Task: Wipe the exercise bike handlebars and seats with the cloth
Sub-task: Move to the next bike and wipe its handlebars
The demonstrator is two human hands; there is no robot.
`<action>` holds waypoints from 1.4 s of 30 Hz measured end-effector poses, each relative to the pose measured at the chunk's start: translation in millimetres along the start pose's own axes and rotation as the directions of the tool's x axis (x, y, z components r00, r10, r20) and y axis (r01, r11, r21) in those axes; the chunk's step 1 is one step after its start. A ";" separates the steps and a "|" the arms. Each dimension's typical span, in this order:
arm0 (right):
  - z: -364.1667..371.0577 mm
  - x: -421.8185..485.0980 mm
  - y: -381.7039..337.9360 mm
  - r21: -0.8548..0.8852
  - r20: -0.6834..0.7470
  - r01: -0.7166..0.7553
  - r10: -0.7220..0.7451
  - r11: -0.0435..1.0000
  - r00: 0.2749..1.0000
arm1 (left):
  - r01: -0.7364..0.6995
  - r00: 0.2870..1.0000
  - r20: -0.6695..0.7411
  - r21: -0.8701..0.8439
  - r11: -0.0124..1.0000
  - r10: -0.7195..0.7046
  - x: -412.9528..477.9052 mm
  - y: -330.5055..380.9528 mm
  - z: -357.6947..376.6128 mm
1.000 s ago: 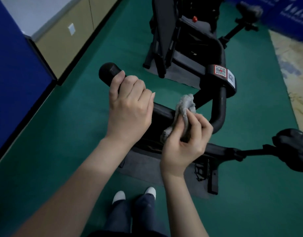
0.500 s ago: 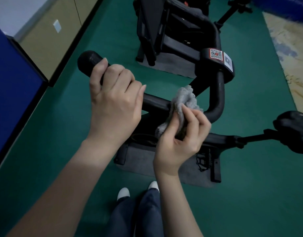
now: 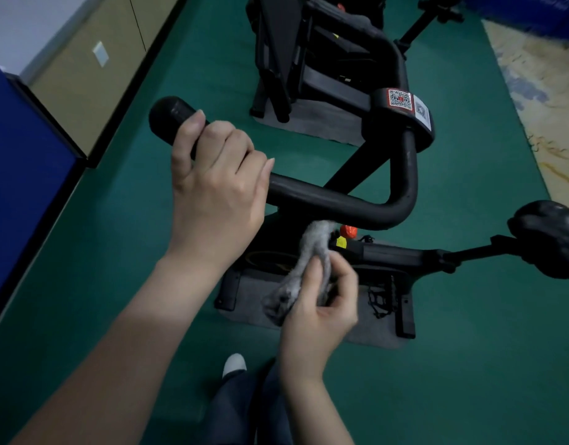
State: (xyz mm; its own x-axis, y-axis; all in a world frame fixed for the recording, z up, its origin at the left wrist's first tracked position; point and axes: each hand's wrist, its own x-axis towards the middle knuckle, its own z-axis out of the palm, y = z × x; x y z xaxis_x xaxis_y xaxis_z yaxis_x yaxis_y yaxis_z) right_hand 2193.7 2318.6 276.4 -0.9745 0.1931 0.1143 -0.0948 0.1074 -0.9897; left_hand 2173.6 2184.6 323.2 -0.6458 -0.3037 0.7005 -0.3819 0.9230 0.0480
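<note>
A blue panel borders the green floor at the far left. The left hand grips the black handlebar just behind its rounded end, with the fingers curled over the top and closed round the tube. From there the bar's long axis runs down to the right, then bends up towards a clamp bearing QR labels. Below the bend hangs the grey cloth, stretched long from upper right by the bar's underside to lower left; whether it touches the bar cannot be told. The right hand pinches it, with the thumb across its near face and the curled fingers on its far, right side. At the far right sits the black seat.
</note>
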 end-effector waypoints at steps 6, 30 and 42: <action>41.3 13.9 -10.7 0.324 0.140 -0.484 0.465 0.813 0.874 | -0.014 1.000 0.007 0.020 1.000 0.014 -0.4 -1.3 0.1; 44.0 34.3 -29.9 0.506 0.230 -0.652 0.639 0.565 0.734 | -0.029 0.998 0.059 -0.052 0.998 0.032 -0.5 7.4 -10.0; 23.3 47.8 -20.5 0.499 0.034 -0.550 0.619 0.669 0.784 | -0.068 0.976 0.178 -0.306 0.950 0.127 -11.4 44.9 7.5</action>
State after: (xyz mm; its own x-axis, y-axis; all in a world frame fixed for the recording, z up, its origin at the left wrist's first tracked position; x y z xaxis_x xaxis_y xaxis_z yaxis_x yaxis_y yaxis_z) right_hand 2144.3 2302.9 300.1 -0.8300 0.1848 -0.5263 0.3713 -0.5211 -0.7685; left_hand 2158.9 2227.7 312.1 -0.7965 -0.2214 0.5627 -0.1170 0.9694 0.2158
